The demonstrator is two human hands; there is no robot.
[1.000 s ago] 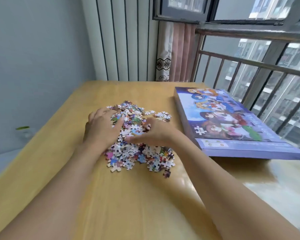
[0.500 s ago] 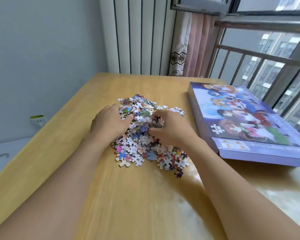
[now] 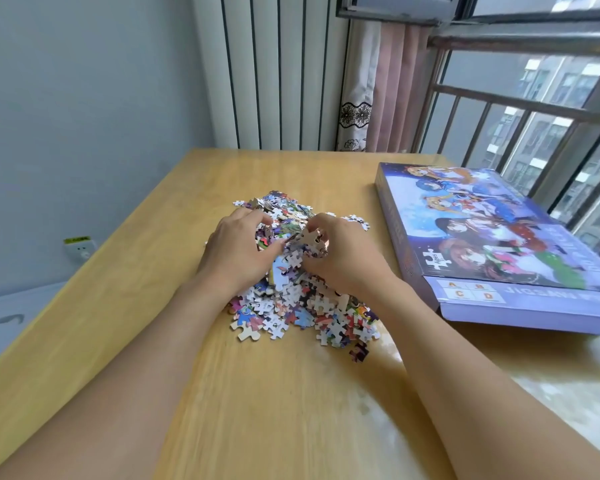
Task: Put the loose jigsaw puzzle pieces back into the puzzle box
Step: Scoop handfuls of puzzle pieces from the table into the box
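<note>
Two hands work in the pile of puzzle pieces (image 3: pixel 291 296) on the table (image 3: pixel 257 410). Left hand (image 3: pixel 236 251) and right hand (image 3: pixel 343 258) face each other, fingers curled around a bunch of pieces held between them, above the pile's middle. Most pieces lie under and before the hands. Right of the pile, apart from it, lies the closed puzzle box (image 3: pixel 492 244).

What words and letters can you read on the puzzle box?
"A", "B", "C", "D": small squares on the near end of the puzzle box.
"JIGSAW": same end, upside down; the rest is cut off.
"Ages": white piece-shaped badge; its number is too small to read.
Side and right-edge lettering: too blurred to read.
</note>
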